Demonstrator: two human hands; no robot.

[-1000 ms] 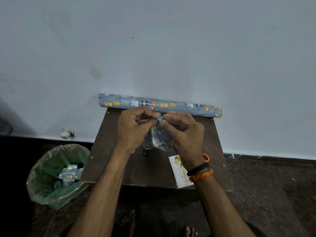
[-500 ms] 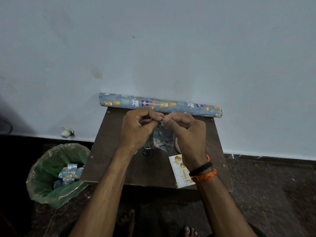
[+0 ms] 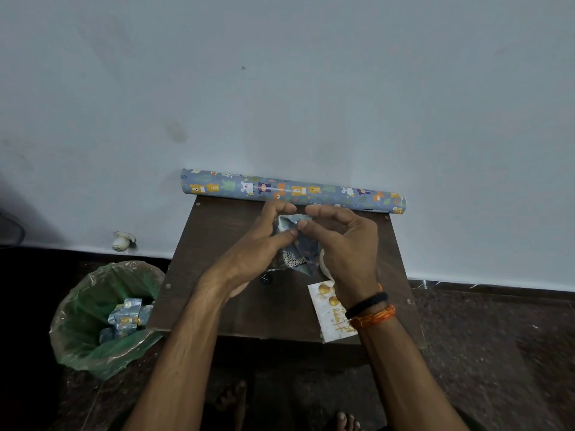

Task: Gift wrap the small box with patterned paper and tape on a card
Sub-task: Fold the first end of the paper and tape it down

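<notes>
Small box half-wrapped in blue-grey animal-print paper (image 3: 295, 244): held up off the dark brown wooden table (image 3: 224, 244), tilted, loose paper hanging crumpled toward the near side with a spotted leopard print showing. Top flap is pinched between left hand (image 3: 261, 247) thumb and right hand (image 3: 345, 244) fingertips. Box surface itself not visible under the paper.

Roll of the same blue patterned wrapping paper (image 3: 292, 191): lies flat along the table's far edge, against the wall, both ends overhanging the table.

White rectangular card with gold balls and gold lettering (image 3: 329, 312): flat on the table's near right part, near corner over the edge, partly under the right wrist.
</notes>
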